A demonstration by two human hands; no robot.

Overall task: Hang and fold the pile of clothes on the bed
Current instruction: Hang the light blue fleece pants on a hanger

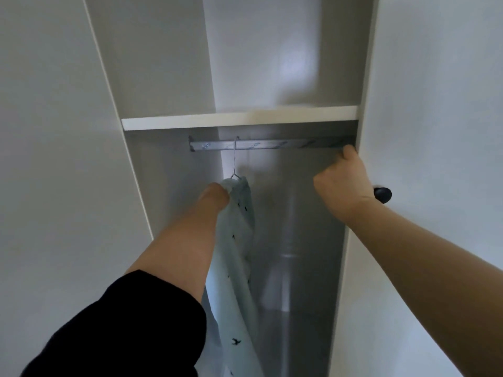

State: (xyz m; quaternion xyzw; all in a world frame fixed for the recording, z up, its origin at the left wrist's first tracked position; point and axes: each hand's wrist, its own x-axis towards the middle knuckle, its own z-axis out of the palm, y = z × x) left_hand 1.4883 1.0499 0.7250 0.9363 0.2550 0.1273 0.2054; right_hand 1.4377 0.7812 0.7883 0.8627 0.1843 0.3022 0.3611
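In the head view, the person reaches up into a tall white wooden wardrobe [152, 77]. The pale green cloth garment with small dark bird shapes [239, 240] hangs on a thin silver wire hanger [234, 159]. The hook of the hanger sits over the flat grey metal rail [272, 145], near the left end, so the garment is already up where it belongs. The rail runs just under the flat white shelf [239, 119]. The left hand [215, 197], at the end of an arm in a black sleeve [130, 322], holds the top of the garment tight. Its fingers are tucked into the cloth, likely to keep the garment from sliding off the hanger. The right hand [343, 186] has its fingers curled round the right end of the rail, likely to hold it steady while the hanger settles. A round black knob [382, 194] pokes out from the white door just behind that wrist. The bed and the pile of clothes are not in view.
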